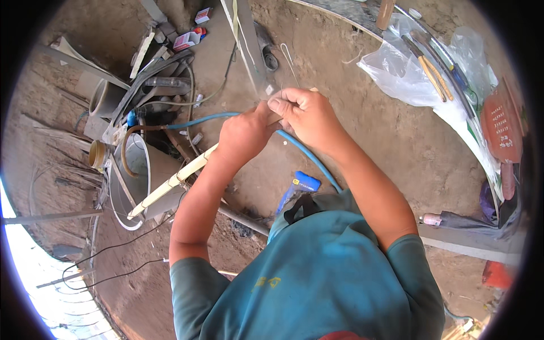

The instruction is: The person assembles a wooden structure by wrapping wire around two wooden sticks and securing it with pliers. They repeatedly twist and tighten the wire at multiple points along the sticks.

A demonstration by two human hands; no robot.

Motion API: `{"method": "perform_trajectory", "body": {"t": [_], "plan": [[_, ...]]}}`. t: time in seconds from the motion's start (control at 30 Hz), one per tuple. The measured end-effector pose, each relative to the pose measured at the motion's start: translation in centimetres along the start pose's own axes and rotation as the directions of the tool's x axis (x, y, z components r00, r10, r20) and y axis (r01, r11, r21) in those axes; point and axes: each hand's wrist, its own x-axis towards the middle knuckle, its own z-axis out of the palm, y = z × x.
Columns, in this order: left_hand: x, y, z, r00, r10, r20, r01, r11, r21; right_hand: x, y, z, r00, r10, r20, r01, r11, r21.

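The floor [391,147] carries the surrounding items. A clear plastic bag [391,71] lies toward its right edge. A bucket [161,167] stands toward its left edge.

A pale strip [175,180] lies down and to the left of the hands. Its long axis runs diagonally: the lower end crosses in front of the bucket, and the upper end passes behind the left forearm. The governing relation is this line toward the hands; the left hand is nearer to the visible length. A blue hose [309,154] passes beneath both hands.

The left hand [245,134] is curled closed and appears to grip the strip, although the contact is hidden. The right hand [305,115] has thumb and forefinger drawn together, just beside the left fingers; whether anything is pinched between them cannot be told.
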Motion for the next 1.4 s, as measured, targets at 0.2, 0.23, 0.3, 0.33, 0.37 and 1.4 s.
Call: {"method": "perform_trajectory", "body": {"t": [0.2,0.23,0.3,0.33,0.37,1.4], "plan": [[0.4,-3.1,-0.3,0.995,0.006,0.096,0.001,0.997,-0.072,-3.3,3.8,4.4,0.947,-0.220,-0.235,0.213,0.976,-0.053],[0.4,-3.5,-0.2,0.993,-0.007,0.115,0.017,0.996,-0.087,-3.8,4.0,4.9,0.936,-0.249,-0.250,0.240,0.969,-0.066],[0.3,-4.3,-0.2,0.988,-0.029,0.153,0.047,0.993,-0.112,-4.6,4.1,6.0,0.908,-0.309,-0.283,0.294,0.951,-0.094],[0.3,-4.8,-0.1,0.988,-0.022,0.153,0.041,0.992,-0.117,-4.8,4.2,6.6,0.901,-0.324,-0.288,0.302,0.946,-0.118],[0.2,-5.3,0.2,0.988,-0.016,0.152,0.035,0.992,-0.123,-4.9,4.5,7.3,0.894,-0.339,-0.292,0.311,0.940,-0.141],[4.0,-9.0,-0.8,0.532,0.339,0.776,0.722,0.297,-0.625,-7.4,2.6,4.8,0.846,-0.332,-0.417,0.252,0.939,-0.235]]}}
